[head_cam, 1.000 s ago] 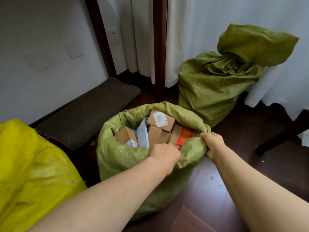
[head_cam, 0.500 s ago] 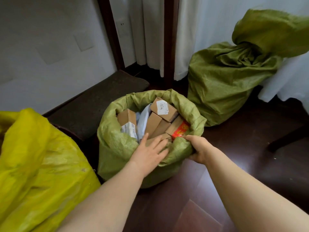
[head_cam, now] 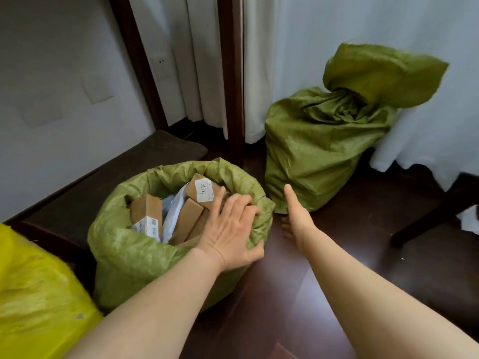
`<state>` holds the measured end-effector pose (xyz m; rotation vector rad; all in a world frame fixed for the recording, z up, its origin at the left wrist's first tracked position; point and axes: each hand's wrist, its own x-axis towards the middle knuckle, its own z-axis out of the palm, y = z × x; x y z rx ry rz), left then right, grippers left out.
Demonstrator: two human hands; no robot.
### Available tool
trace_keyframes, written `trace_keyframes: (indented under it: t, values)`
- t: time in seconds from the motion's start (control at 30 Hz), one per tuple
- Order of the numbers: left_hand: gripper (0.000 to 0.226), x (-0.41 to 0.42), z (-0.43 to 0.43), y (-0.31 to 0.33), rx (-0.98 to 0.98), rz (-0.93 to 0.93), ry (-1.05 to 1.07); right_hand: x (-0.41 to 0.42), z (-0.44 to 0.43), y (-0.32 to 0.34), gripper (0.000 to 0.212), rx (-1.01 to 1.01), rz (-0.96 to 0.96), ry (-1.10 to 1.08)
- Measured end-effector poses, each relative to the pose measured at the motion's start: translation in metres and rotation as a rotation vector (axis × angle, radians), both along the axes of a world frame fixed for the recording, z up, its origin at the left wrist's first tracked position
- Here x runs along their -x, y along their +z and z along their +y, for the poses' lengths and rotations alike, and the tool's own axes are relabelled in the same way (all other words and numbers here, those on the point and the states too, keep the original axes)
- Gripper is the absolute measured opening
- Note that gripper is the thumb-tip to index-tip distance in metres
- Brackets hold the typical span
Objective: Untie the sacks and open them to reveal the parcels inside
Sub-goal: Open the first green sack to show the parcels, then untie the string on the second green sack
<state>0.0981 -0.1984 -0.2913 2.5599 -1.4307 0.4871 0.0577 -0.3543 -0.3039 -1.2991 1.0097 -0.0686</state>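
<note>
yellow sack at floor's left edge, untouched. open sack mid-floor, parcels showing; left hand spread flat, pressing rim down. right hand flat, empty, aimed at tied sack at far edge, probably next.

Bare floor lies free between the opened sack and the tied sack.
</note>
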Motion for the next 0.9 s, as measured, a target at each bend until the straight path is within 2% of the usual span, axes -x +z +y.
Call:
trace_keyframes:
  t: [0.1, 0.17, 0.23, 0.37, 0.53, 0.63, 0.73, 0.8, 0.9]
  values:
    - [0.053, -0.007, -0.044, 0.019, 0.059, 0.008, -0.009, -0.005, -0.039, 0.002, 0.071, 0.126, -0.017, -0.088]
    - [0.055, -0.011, -0.070, 0.030, 0.054, 0.013, 0.011, -0.009, -0.068, 0.002, 0.055, 0.220, -0.037, -0.129]
    - [0.058, -0.013, -0.094, 0.040, -0.001, 0.044, 0.054, -0.013, -0.095, 0.004, 0.039, 0.305, -0.051, -0.180]
    - [0.063, -0.026, -0.136, 0.041, -0.070, 0.142, 0.139, -0.017, -0.140, 0.004, 0.028, 0.351, -0.067, -0.263]
    - [0.061, -0.043, -0.176, 0.028, -0.125, 0.201, 0.175, -0.028, -0.182, -0.014, 0.039, 0.081, -0.165, -0.385]
    - [0.056, -0.051, -0.191, 0.016, -0.146, 0.234, 0.196, -0.042, -0.195, -0.016, 0.052, -0.080, -0.309, -0.275]
    - [0.051, -0.056, -0.199, 0.005, -0.140, 0.303, 0.235, -0.063, -0.200, -0.015, 0.053, -0.198, -0.413, -0.143]
    - [0.049, -0.059, -0.200, 0.000, -0.139, 0.338, 0.261, -0.078, -0.202, -0.014, 0.053, -0.275, -0.445, -0.203]
    - [0.048, -0.062, -0.198, -0.006, -0.141, 0.371, 0.293, -0.094, -0.210, -0.017, 0.048, -0.383, -0.505, -0.412]
